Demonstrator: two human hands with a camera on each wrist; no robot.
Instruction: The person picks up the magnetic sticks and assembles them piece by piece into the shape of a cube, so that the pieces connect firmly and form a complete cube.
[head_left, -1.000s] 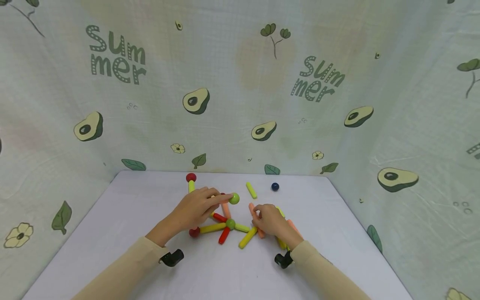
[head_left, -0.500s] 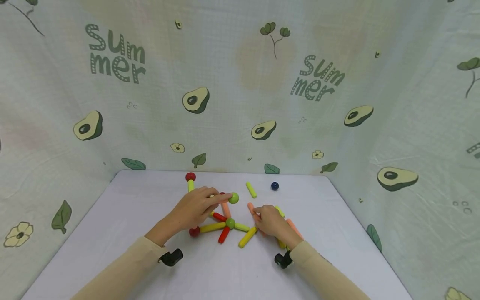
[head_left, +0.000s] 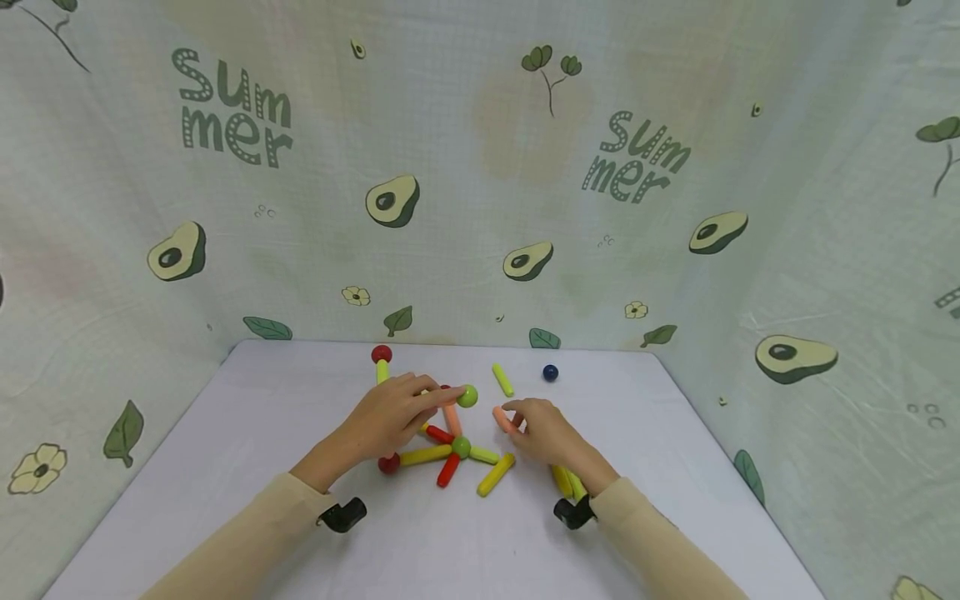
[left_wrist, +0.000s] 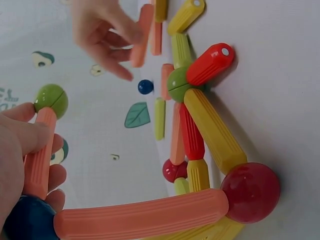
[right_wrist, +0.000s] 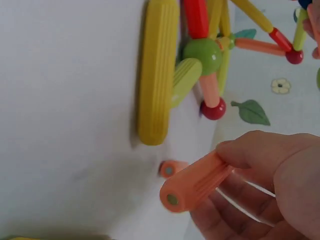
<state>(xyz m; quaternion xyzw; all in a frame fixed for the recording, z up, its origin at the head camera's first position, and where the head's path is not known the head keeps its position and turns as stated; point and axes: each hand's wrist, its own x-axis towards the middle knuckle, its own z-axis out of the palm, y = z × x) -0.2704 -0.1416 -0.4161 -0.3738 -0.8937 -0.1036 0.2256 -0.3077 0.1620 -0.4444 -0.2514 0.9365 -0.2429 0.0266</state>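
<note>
Over the last second the right hand [head_left: 543, 429] has shifted slightly, bringing up a short salmon stick [right_wrist: 192, 185], while the left hand [head_left: 393, 412] has stayed put. The right one pinches that stick between thumb and fingers, clear of the table [head_left: 300, 425], at 2 o'clock from the green hub ball [head_left: 461, 447]. The left one, at 10 o'clock from the hub, has its fingers curled round another salmon bar [left_wrist: 36, 175], with a lime-green ball [left_wrist: 51, 101] at its tip and a dark blue ball [left_wrist: 30, 220] at its base; a curved salmon piece [left_wrist: 142, 215] joins that base to a red ball [left_wrist: 250, 192]. A loose yellow stick [head_left: 496, 475] lies at 4 o'clock from the hub, a navy ball [head_left: 551, 373] at 2 o'clock, farther out.
</note>
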